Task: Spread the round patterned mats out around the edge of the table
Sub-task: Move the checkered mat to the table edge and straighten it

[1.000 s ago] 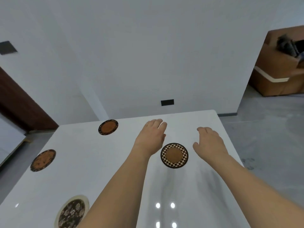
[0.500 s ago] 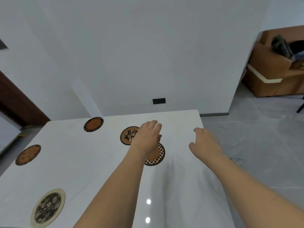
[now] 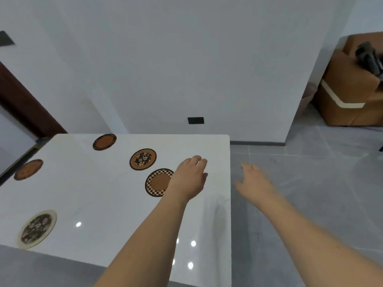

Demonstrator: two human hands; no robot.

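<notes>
Several round patterned mats lie flat on the white table (image 3: 103, 193). A checkered-rim mat (image 3: 158, 182) sits right of centre, and my left hand (image 3: 189, 177) hovers over its right edge, fingers loosely apart, holding nothing. Behind it lies a brown mat with a dark floral centre (image 3: 143, 159). A brown dark-rimmed mat (image 3: 104, 141) rests by the far edge. Another brown mat (image 3: 28, 169) is at the left edge, and a cream-rimmed dark floral mat (image 3: 37, 228) is by the near edge. My right hand (image 3: 253, 182) hangs open past the table's right edge, over the floor.
A white wall with a black socket (image 3: 195, 120) stands just behind the table. Grey tiled floor (image 3: 310, 183) runs along the right side. A brown sofa (image 3: 350, 96) sits in the far right room. A dark wooden door frame (image 3: 27, 108) is at the left.
The view has swung right, so the table sits further left. The floral-centred brown mat came into sight. My left hand moved right off the checkered mat; my right hand now hangs beyond the table edge.
</notes>
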